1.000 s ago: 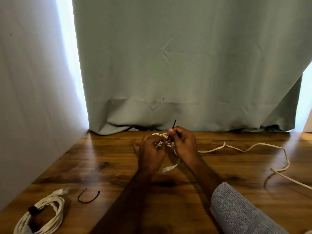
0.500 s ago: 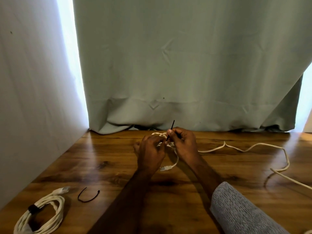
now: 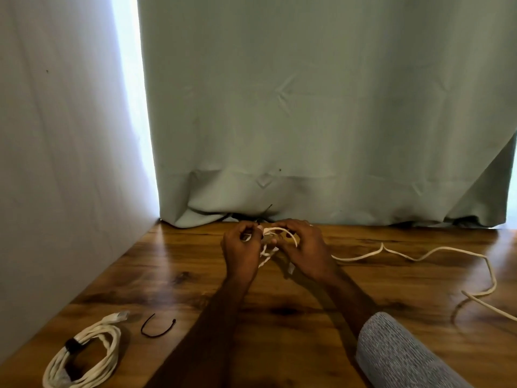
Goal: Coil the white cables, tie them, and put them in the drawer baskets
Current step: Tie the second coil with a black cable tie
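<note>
A small white cable bundle [image 3: 272, 233] is held above the wooden table [image 3: 179, 275] near its far edge. My left hand [image 3: 242, 250] and my right hand [image 3: 305, 247] both grip it, fingers curled round the loops. A thin black tie [image 3: 269, 208] sticks up behind the bundle. The cable's loose tail [image 3: 436, 250] trails right across the table to the frame's edge. A second white cable coil [image 3: 86, 357], bound with a black tie, lies at the near left.
A loose black tie [image 3: 158, 329] lies on the table beside the bound coil. A pale green curtain [image 3: 307, 107] hangs along the table's far edge, and a white sheet [image 3: 56, 163] closes off the left side. No drawer or basket is in view.
Both hands have shifted slightly apart on the bundle. The black tie now points up behind the bundle instead of standing at my right fingertips.
</note>
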